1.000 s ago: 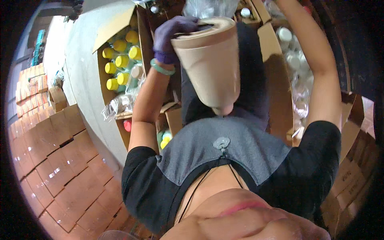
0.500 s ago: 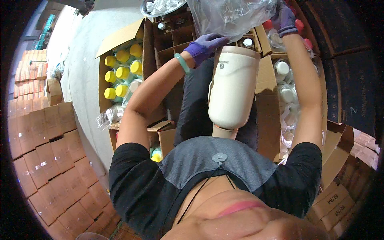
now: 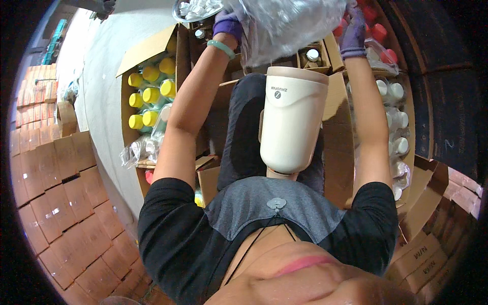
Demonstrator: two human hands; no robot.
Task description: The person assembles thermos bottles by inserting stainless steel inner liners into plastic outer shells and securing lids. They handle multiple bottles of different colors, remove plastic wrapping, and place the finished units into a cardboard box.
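A large clear plastic bag (image 3: 290, 30) is spread between my two purple-gloved hands over the boxes. My left hand (image 3: 229, 24) is closed at the bag's left side, its fingertips covered by the plastic. At the opposite edge, my right hand (image 3: 354, 34) grips the bag with its fingers near the top of the picture. A cream-coloured cylindrical device with a beige rim (image 3: 294, 122) hangs in front of my chest, above my lap. Below the bag, a divided cardboard box holds a white-capped bottle (image 3: 312, 56).
A bowl of white caps (image 3: 198, 9) stands beyond my left hand. Yellow-capped bottles (image 3: 151, 95) fill a carton on the left. White-capped bottles (image 3: 400, 120) and red-capped bottles (image 3: 378, 33) stand in cartons on the right. Stacked brown cartons (image 3: 66, 203) line the left side.
My left hand has moved up and left to the bag's left edge. My right hand has shifted slightly left and down. The bag is spread wider, uncovering more of the device's rim.
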